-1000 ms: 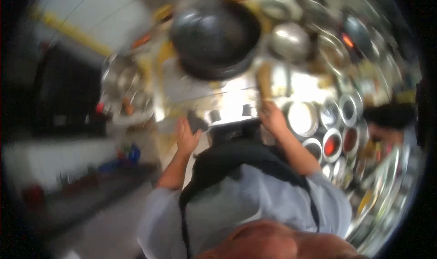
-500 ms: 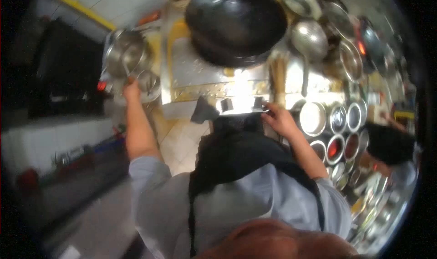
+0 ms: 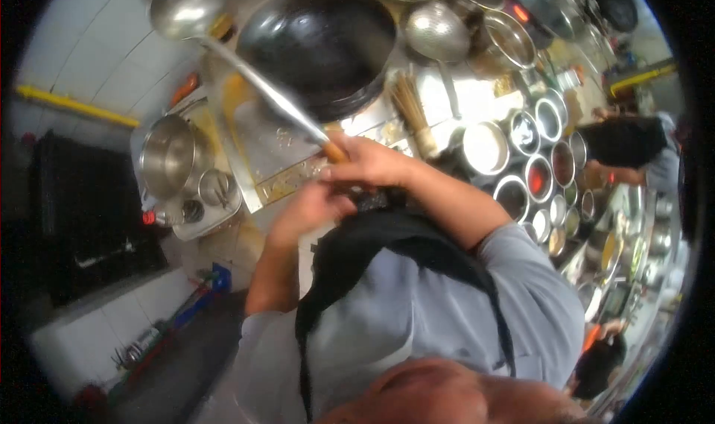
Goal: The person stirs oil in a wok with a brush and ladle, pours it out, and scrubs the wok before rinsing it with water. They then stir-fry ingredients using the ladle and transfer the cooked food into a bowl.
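My right hand (image 3: 370, 163) is closed around the wooden end of a long steel ladle (image 3: 246, 70). The ladle's bowl (image 3: 181, 7) is raised up and to the left, over the tiled wall. My left hand (image 3: 311, 206) is just below the right hand with curled fingers; motion blur hides whether it holds anything. A large black wok (image 3: 320, 36) sits on the burner just beyond the ladle's shaft. A steel counter front (image 3: 279, 174) runs under both hands.
A steel pot (image 3: 167, 156) and small bowls stand on a tray at the left. A bamboo brush (image 3: 412, 111), a steel strainer bowl (image 3: 436, 30) and several round seasoning tins (image 3: 521, 152) lie to the right. Another person (image 3: 625, 144) works at the far right.
My left hand came back from the pots at the left to below my right hand. The ladle, unseen before, is now raised in my right hand, which left the counter edge. The view tilted.
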Demonstrator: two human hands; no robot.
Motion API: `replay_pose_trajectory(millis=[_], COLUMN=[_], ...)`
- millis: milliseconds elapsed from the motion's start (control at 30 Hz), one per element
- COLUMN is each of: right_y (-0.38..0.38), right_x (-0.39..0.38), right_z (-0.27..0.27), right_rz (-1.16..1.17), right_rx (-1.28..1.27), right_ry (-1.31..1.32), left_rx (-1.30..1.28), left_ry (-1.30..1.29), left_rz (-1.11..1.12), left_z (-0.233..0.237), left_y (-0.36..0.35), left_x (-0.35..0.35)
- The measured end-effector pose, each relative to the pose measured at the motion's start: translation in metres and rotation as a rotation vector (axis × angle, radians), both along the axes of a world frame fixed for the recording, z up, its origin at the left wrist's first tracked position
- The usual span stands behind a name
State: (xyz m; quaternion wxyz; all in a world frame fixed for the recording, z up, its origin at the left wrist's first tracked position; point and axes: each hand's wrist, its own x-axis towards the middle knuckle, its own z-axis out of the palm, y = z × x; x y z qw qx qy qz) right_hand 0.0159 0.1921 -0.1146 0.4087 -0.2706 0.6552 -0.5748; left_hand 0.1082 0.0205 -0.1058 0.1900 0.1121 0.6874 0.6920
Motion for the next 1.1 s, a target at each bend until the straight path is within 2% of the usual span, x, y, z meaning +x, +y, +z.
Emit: replay_pose_trajectory(millis=[33, 67, 100, 133, 167, 200, 233, 267, 333, 367, 400, 433, 467, 500, 533, 567, 600, 633, 667, 733, 800, 833, 900, 933, 1000, 1033, 1100], right_y=[0.004, 0.018, 0.038, 0.064, 0.093, 0.12, 0.147, 0.163, 0.224, 0.24, 0.269, 0.281, 0.303, 0.368, 0.365, 0.386, 0.394, 0.421, 0.422, 0.438, 0.467, 0.471, 0.473, 0.476, 0.485, 0.491, 0.499], right_x=[0.007, 0.015, 0.027, 0.028, 0.032, 0.037, 0.04, 0.045, 0.047, 0.049, 0.046, 0.044, 0.033, 0.016, 0.005, -0.015, -0.028, -0.056, -0.072, -0.109, -0.16, -0.176, -0.203, -0.211, -0.22, -0.223, -0.221], right_z=[-0.019, -0.036, -0.004, -0.035, -0.024, -0.015, -0.039, 0.025, 0.026, 0.053, 0.058, 0.092, 0.103, 0.049, 0.092, 0.096, 0.111, 0.103, 0.105, 0.095, 0.057, 0.051, 0.043, 0.039, 0.034, 0.033, 0.034], right_rz=[-0.068, -0.158, -0.343, -0.487, -0.611, -0.717, -0.905, -0.964, -1.046, -1.161, -1.206, -1.227, -1.215, -1.109, -1.033, -0.991, -0.917, -0.766, -0.729, -0.691, -0.288, -0.284, 0.121, 0.126, -0.566, -0.56, -0.786], right_rx=[-0.113, -0.217, 0.03, 0.187, 0.143, 0.094, 0.1, 0.276, 0.192, 0.157, 0.171, 0.367, 0.665, 0.869, 1.079, 1.217, 1.232, 1.281, 1.285, 1.28, 1.393, 1.384, 1.401, 1.394, 0.914, 0.912, 0.462], right_ry=[0.014, 0.045, -0.027, 0.217, 0.278, 0.337, 0.489, 0.1, 0.319, 0.057, 0.114, 0.124, 0.187, 0.889, 0.687, 0.677, 0.68, 0.699, 0.687, 0.68, 0.712, 0.712, 0.719, 0.722, 0.1, 0.102, -0.4], left_rx=[-0.405, -0.367, -0.342, -0.242, -0.168, -0.219, -0.114, -0.111, -0.12, -0.158, -0.163, -0.143, -0.123, -0.13, -0.155, -0.18, -0.188, -0.237, -0.284, -0.271, -0.257, -0.278, -0.302, -0.297, -0.292, -0.287, -0.284], left_ry=[0.12, 0.122, 0.052, -0.058, -0.2, -0.224, -0.264, -0.269, -0.342, -0.353, -0.341, -0.331, -0.322, -0.315, -0.336, -0.359, -0.357, -0.27, -0.183, -0.174, -0.173, -0.188, -0.206, -0.227, -0.246, -0.259, -0.271], left_rz=[-0.346, -0.372, -0.443, -0.382, -0.289, -0.222, -0.153, -0.171, -0.055, -0.032, -0.026, 0.002, 0.03, 0.036, 0.036, 0.035, 0.039, 0.01, -0.019, 0.003, 0.029, 0.044, 0.065, 0.086, 0.114, 0.128, 0.147], left_z=[-0.021, -0.051, -0.051, -0.086, -0.093, -0.098, -0.133, -0.132, -0.126, -0.125, -0.128, -0.133, -0.135, -0.129, -0.121, -0.115, -0.111, -0.108, -0.105, -0.107, -0.112, -0.114, -0.125, -0.135, -0.137, -0.138, -0.135], left_y=[0.008, 0.021, 0.026, 0.024, 0.025, 0.025, 0.018, 0.02, 0.023, 0.028, 0.034, 0.04, 0.046, 0.055, 0.067, 0.079, 0.089, 0.098, 0.106, 0.118, 0.126, 0.13, 0.132, 0.131, 0.133, 0.134, 0.138], left_x=[-0.001, 0.011, 0.011, 0.019, 0.023, 0.026, 0.035, 0.04, 0.04, 0.037, 0.033, 0.03, 0.027, 0.021, 0.014, 0.006, 0.0, -0.005, -0.008, -0.009, -0.008, -0.006, 0.0, 0.005, 0.011, 0.014, 0.017])
